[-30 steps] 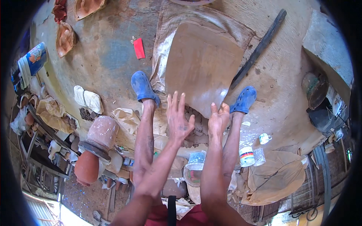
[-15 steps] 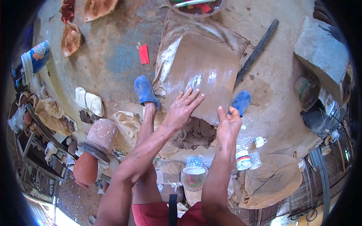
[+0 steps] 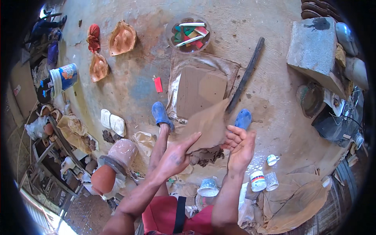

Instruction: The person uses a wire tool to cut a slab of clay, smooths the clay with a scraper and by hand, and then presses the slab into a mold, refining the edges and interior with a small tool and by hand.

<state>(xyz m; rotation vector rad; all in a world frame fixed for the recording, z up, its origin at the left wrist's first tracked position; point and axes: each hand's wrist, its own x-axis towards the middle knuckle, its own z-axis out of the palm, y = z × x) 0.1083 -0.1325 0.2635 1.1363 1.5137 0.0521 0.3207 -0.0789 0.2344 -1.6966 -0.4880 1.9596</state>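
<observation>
A thin brown clay slab (image 3: pixel 207 123) is tilted up off the floor, its near left edge gripped by my left hand (image 3: pixel 178 154) with the thumb on top. Beside the slab's right edge my right hand (image 3: pixel 239 150) is turned palm up, its fingers apart and partly bent; whether a fingertip touches the slab I cannot tell. Beyond them a rectangular clay block (image 3: pixel 199 88) lies on a sack (image 3: pixel 233 70). Rough dark clay (image 3: pixel 209 156) shows under the slab's near side, partly hidden by it.
A dark wooden bar (image 3: pixel 246 74) lies right of the block. Past the block stands a bowl (image 3: pixel 168 33) of coloured pieces. A mug (image 3: pixel 272 159) and white tub (image 3: pixel 257 181) are at near right, a concrete block (image 3: pixel 311 45) far right, clay pots (image 3: pixel 103 180) at left.
The slab has come up off the block and nearer to me, uncovering the block. My left hand went from lying flat on it to gripping its edge; my right hand's fingers opened.
</observation>
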